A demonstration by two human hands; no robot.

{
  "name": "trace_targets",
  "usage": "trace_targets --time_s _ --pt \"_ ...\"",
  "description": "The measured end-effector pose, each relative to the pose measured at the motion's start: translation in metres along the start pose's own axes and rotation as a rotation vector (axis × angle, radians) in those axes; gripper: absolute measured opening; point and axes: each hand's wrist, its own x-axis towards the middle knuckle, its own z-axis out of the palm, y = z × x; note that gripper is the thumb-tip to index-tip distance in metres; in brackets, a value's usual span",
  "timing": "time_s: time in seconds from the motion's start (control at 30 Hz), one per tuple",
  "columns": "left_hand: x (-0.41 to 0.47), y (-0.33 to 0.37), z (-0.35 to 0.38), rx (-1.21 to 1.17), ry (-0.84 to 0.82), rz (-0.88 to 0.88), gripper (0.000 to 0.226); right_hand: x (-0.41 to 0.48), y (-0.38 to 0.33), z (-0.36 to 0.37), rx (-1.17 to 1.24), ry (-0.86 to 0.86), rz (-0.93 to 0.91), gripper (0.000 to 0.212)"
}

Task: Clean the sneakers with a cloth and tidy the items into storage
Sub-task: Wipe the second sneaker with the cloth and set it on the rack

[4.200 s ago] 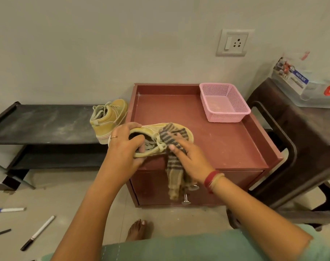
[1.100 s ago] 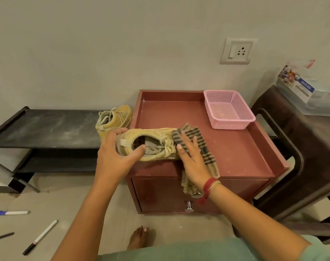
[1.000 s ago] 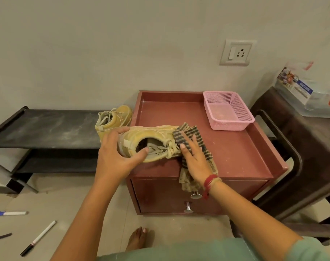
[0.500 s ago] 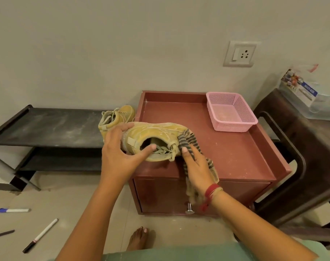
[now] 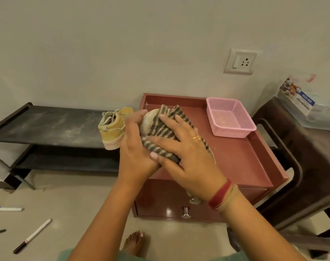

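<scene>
My left hand (image 5: 135,147) grips a yellow sneaker (image 5: 148,120) turned sole-up above the left part of the red cabinet's top (image 5: 236,155); only a pale patch of the sole shows. My right hand (image 5: 183,149) presses a brown striped cloth (image 5: 163,129) flat against that sole, fingers spread and straight. The cloth covers most of the shoe. The second yellow sneaker (image 5: 113,128) stands upright on the black shoe rack (image 5: 47,125), just left of my left hand.
A pink mesh basket (image 5: 230,117) sits at the cabinet's back right. A dark plastic chair (image 5: 302,147) with a clear packet (image 5: 307,102) stands to the right. Pens (image 5: 32,236) lie on the floor at left. My bare foot (image 5: 135,243) is below the drawer knobs (image 5: 186,211).
The sneaker has been lifted and turned over, so its sole faces up. My right hand moved the cloth from the toe onto the sole.
</scene>
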Motion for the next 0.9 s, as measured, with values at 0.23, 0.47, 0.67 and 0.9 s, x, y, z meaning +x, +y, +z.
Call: trace_targets --time_s 0.23,0.47,0.67,0.9 --pt "0.004 -0.001 0.003 0.102 -0.027 0.021 0.080 0.004 0.020 -0.003 0.461 0.200 0.267 0.036" --pt "0.004 -0.001 0.005 0.180 -0.047 0.061 0.076 0.006 0.015 -0.010 0.419 0.168 0.240 0.018" --pt "0.003 -0.004 0.005 0.188 -0.073 0.102 0.072 -0.001 0.019 -0.011 0.283 0.067 0.163 0.030" --pt "0.003 -0.004 0.003 0.199 -0.076 0.079 0.061 -0.007 0.014 -0.002 0.177 0.011 0.061 0.030"
